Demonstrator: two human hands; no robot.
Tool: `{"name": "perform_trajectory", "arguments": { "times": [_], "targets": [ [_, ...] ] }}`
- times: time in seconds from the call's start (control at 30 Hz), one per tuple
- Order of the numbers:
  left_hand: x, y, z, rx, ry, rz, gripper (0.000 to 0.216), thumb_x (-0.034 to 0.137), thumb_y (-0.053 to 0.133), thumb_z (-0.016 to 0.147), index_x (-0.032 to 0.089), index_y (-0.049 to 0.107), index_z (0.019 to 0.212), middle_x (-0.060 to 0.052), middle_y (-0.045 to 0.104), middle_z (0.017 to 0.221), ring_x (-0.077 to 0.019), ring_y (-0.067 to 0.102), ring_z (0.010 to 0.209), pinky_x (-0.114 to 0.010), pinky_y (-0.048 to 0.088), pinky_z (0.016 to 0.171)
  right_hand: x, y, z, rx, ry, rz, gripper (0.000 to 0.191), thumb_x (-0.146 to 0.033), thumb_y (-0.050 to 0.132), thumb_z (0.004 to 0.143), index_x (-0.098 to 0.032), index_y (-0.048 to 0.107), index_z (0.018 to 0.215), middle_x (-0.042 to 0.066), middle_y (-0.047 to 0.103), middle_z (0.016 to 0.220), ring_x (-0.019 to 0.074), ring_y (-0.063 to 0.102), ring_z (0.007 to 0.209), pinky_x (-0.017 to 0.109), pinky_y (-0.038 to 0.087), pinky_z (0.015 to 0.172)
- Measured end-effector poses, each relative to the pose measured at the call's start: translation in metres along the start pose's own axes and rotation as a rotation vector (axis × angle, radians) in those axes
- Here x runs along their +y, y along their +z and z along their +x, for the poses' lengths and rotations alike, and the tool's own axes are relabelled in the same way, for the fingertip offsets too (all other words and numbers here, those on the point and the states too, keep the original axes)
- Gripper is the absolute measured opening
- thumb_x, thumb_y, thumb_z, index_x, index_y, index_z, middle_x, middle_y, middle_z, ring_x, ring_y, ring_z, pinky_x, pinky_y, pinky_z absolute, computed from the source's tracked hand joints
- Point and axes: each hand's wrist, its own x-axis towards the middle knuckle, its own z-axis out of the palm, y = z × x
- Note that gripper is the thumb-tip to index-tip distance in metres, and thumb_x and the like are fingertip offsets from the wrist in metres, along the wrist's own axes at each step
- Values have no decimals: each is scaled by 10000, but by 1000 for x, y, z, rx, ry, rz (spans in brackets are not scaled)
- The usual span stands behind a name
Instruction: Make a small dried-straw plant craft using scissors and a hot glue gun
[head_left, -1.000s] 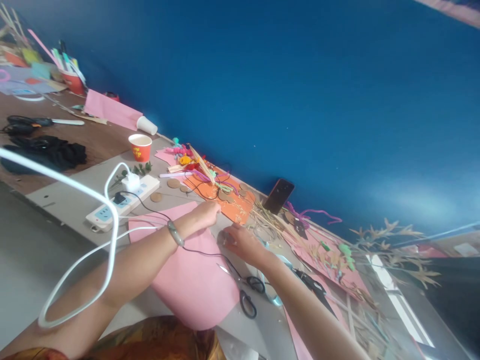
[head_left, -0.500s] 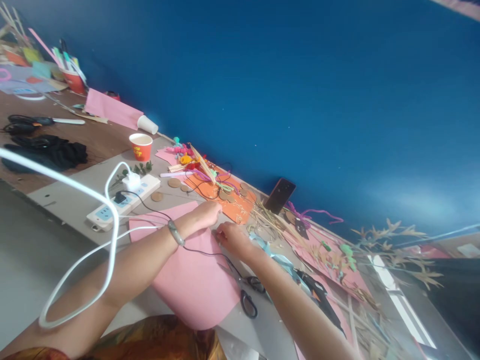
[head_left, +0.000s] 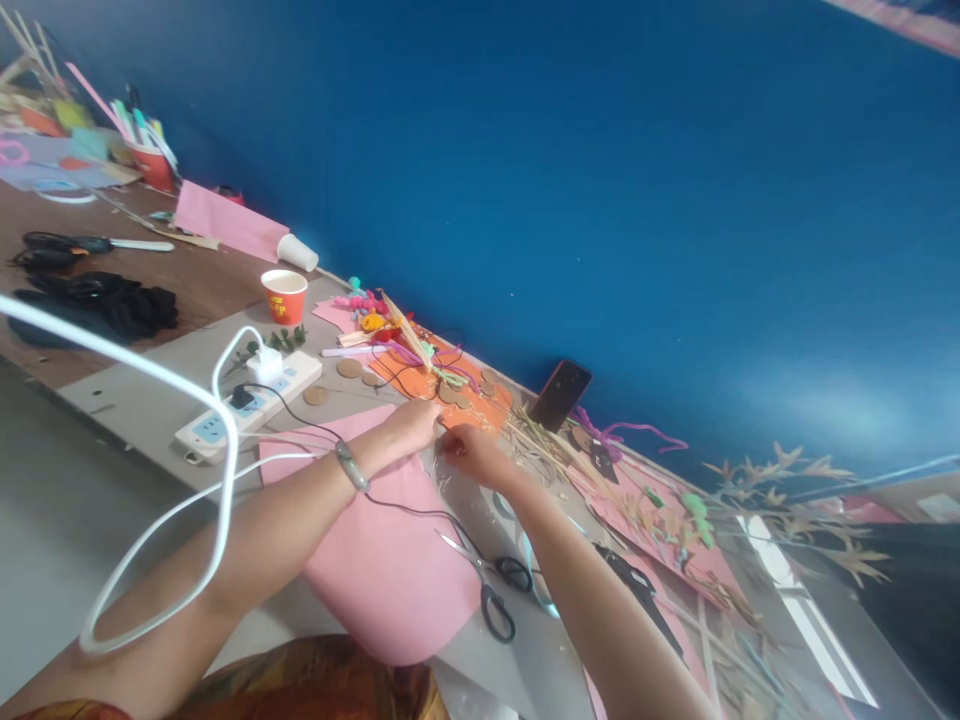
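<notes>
In the head view, taking the paired hands as the hub of the dial, the left hand (head_left: 411, 428) is curled, its forearm coming in from seven o'clock, and its fingers are turned away, so I cannot tell what, if anything, it grips. The right hand (head_left: 480, 458) is curled close beside it, fingers drawn in; whether something thin is pinched there cannot be made out either. The orange sheet (head_left: 491, 410) lies at twelve o'clock, just past the fingertips, with straw bits and wooden discs (head_left: 452, 395) on it; the pink sheet (head_left: 390, 580) spreads at seven, partly under the left forearm. For close two-handed work like this, I would judge it best to keep the wrists low and steady and use small finger movements, since a wide sweep toward twelve could scatter those loose bits. The scissors (head_left: 481, 570) lie at five o'clock, blades across the pink sheet's edge and pointing up toward ten, so any reach back for them should go to the handles. The light-blue ribbon (head_left: 531, 570) loops beside the handles and could snag. The black cable (head_left: 416, 508) runs from the power strip (head_left: 217, 425) at nine, past the left wrist and across the pink sheet; lifting that arm straight up, rather than dragging it, seems wiser.
</notes>
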Motion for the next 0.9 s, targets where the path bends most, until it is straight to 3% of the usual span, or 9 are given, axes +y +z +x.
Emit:
{"name": "perform_trajectory", "arguments": {
  "times": [0.1, 0.3, 0.47, 0.63, 0.9],
  "targets": [
    [0, 0, 1, 7, -6, 4, 233, 94, 479, 759, 164, 684, 845, -97, 704, 832, -205, 643, 817, -263, 428, 697, -3, 5, 3, 10, -9, -51, 166, -76, 606, 688, -144, 680, 820, 59, 694, 816, 156, 607, 716, 220, 415, 629],
    [0, 1, 1, 13, 0, 7, 232, 67, 466, 740, 168, 667, 798, -84, 692, 802, -197, 630, 774, -259, 407, 670, -4, 14, 3, -7, -10, -117, 161, -67, 551, 755, -132, 692, 794, 89, 692, 782, 182, 603, 739, 244, 398, 653],
    [1, -1, -1, 15, 10, 8, 216, 78, 432, 757, 167, 619, 693, -63, 638, 685, -188, 592, 691, -263, 363, 614, -3, -1, -16, -72, -83, -98, 192, -59, 519, 786, -141, 692, 778, 58, 683, 730, 149, 598, 694, 215, 392, 639],
    [-1, 4, 1, 16, 14, 3, 193, 62, 442, 733, 169, 581, 653, -42, 591, 618, -175, 557, 628, -267, 329, 590, -6, -7, -36, -171, -187, -54, 163, -71, 574, 731, -161, 683, 813, 37, 666, 768, 132, 578, 653, 202, 376, 592],
    [-1, 3, 1, 25, 11, -1, 215, 62, 445, 755, 168, 622, 697, -59, 637, 674, -187, 597, 683, -267, 374, 641, -3, 16, -24, -23, -79, -129, 161, -71, 519, 793, -149, 639, 719, 51, 645, 761, 143, 567, 706, 223, 355, 629]
  ]
}}
